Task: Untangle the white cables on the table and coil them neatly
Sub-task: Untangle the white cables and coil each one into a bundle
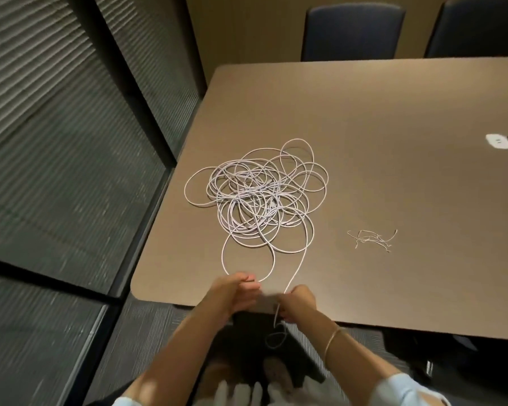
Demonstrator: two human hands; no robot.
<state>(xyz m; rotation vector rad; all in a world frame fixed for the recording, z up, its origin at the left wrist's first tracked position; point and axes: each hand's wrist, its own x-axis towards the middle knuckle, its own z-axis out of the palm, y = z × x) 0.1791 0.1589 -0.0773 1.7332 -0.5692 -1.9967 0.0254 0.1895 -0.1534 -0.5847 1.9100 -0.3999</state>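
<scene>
My right hand [298, 303] sits at the near table edge with its fingers curled round a single strand of the white cables [258, 197]; a short tail of that strand hangs below my fist and ends in a small loop over my lap. My left hand [236, 291], just beside the right and slightly farther onto the table, has its fingertips pinched together on the bottom of a large loop, though motion blur makes the exact contact hard to read. From my fingers both strands run away from me across the brown table [393, 177] into the main tangle, a loose heap of many overlapping loops lying beyond my hands, toward the middle of the tabletop. I judge the cable to be light, thin and limp, with a slightly springy set that keeps the loops round; it should slide easily over the smooth surface but will snag where loops cross, so pulling hard would tighten knots. The free end in my right hand looks like the best place to hold and feed from. Beyond and to the right of my right hand lies a small bundle of thin ties [371, 237], well apart from the heap. Farther right, at the frame edge, is a white device [502, 141], only partly seen. Two dark chairs [352, 32] stand at the far side. Nothing lies between my fingers and the heap.
</scene>
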